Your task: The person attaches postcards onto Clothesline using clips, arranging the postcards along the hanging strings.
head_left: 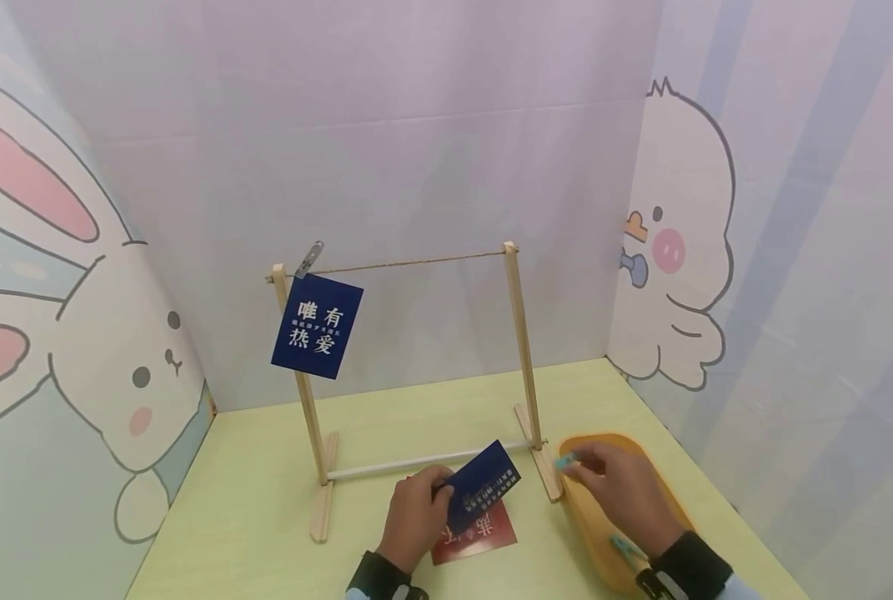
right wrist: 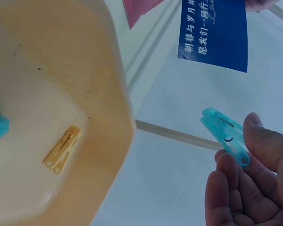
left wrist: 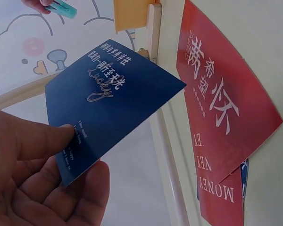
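My left hand (head_left: 416, 512) pinches a dark blue printed card (head_left: 485, 487) between thumb and fingers, above the table. Beneath it lie red cards (left wrist: 226, 94), partly covering another blue one. In my right hand (head_left: 626, 492) is a teal clothespin (right wrist: 225, 136), held by its handle end between thumb and fingers at the yellow basin's left side. A second blue card (head_left: 317, 327) hangs tilted at the left end of the twine (head_left: 416, 262), held by a grey clothespin (head_left: 309, 259).
The twine runs between two wooden posts (head_left: 523, 350), joined low down by a white rod (head_left: 431, 463). The yellow basin (head_left: 594, 437) stands at the right, holding several clothespins, among them a yellow one (right wrist: 62, 149). Cartoon-printed curtains (head_left: 416, 183) enclose the table.
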`<state>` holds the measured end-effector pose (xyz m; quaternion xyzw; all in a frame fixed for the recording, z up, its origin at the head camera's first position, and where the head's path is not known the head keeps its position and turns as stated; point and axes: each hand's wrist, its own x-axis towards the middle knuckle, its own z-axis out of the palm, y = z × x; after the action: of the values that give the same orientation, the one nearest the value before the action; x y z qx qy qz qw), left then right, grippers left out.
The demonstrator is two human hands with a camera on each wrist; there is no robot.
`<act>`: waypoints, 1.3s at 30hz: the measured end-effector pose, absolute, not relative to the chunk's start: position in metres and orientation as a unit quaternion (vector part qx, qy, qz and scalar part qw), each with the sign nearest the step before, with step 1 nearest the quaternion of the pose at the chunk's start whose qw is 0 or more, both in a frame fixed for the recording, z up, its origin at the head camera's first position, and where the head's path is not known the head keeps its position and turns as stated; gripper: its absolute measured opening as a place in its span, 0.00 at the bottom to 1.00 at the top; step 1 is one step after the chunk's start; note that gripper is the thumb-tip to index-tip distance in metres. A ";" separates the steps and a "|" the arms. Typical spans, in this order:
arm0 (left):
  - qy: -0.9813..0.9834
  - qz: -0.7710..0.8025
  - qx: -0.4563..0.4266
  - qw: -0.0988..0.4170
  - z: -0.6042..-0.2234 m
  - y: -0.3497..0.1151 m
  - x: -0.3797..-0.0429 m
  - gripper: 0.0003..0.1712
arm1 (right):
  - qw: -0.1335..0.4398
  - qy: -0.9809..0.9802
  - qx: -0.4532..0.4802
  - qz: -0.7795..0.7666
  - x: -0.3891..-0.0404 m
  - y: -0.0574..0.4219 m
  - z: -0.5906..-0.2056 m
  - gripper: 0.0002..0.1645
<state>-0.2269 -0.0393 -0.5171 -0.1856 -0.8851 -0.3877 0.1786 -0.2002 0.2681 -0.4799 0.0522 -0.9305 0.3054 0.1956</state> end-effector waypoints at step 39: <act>-0.874 -0.422 -0.110 0.214 -0.474 -0.070 -0.230 0.07 | 0.274 -0.875 0.250 0.311 -0.224 0.220 -0.406 0.12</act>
<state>-0.2299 -0.0696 -0.4739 -0.1099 -0.8741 -0.4222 0.2135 -0.2240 0.2200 -0.4059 0.2503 -0.8750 0.3106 0.2744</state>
